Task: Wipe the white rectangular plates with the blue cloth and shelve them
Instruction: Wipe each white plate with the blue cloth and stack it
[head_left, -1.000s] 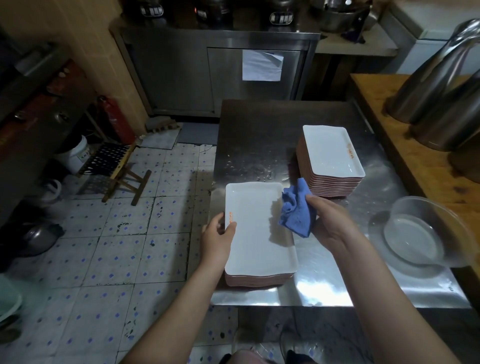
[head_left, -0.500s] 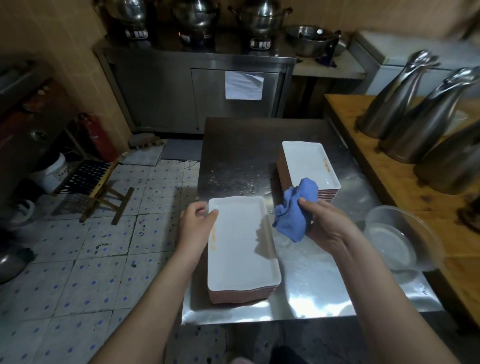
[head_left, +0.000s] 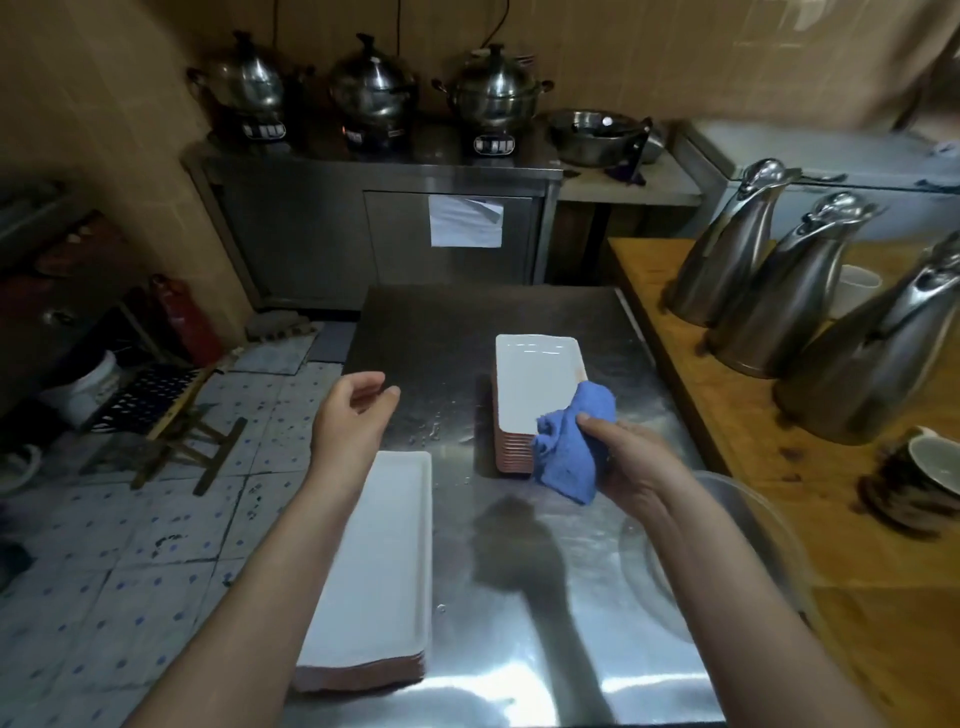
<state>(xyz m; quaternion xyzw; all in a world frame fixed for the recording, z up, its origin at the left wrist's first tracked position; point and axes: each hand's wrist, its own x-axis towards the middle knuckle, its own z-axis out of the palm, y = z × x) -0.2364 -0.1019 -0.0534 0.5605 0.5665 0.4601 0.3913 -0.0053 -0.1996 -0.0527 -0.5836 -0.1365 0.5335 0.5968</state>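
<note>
The white rectangular glazed plates looked stiff, hard and breakable, and probably slick, since water beaded on the stainless steel table (head_left: 524, 597); a whole stack would be heavy, so I judged one plate at a time the sensible lift, taken by its long rims with the thumb over the lip. Two stacks stood on the table: the near stack of white plates (head_left: 387, 561) lay at the left edge close to the person; the far stack of white plates (head_left: 535, 384) stood further off toward the middle, reddish-brown undersides showing down its side. The soft blue cloth (head_left: 569, 452) was limp and bunched, easy to crush in a fist; the right hand (head_left: 634, 462) gripped it with the thumb on top, and the cloth overlapped the near right corner of the far stack, though whether it touched the top plate I could not tell. The left hand (head_left: 350, 421) hung in the air over the far end of the near stack, its fingers (head_left: 371, 387) loosely curled and holding nothing, apart from both stacks; the far stack lay to its right.
</note>
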